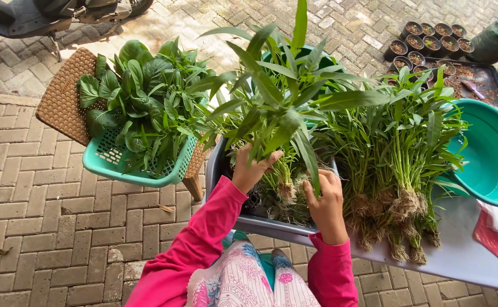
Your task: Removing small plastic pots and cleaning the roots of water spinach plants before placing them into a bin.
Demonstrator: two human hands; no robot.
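Pink-sleeved, the left hand (251, 169) and right hand (325, 200) each gripped the long-leaved green plant bunch (277, 119) standing in the grey tub (218, 165). Rooted green stalks (399, 165) lay right; 1 teal mesh basket (112, 162) sat left.

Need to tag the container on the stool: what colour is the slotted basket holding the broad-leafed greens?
Teal; the basket shows best in the head view.

Pink sleeves (203, 239); turquoise basket (118, 165); teal basin (493, 153); green leaves (283, 102); floral skirt (243, 281).
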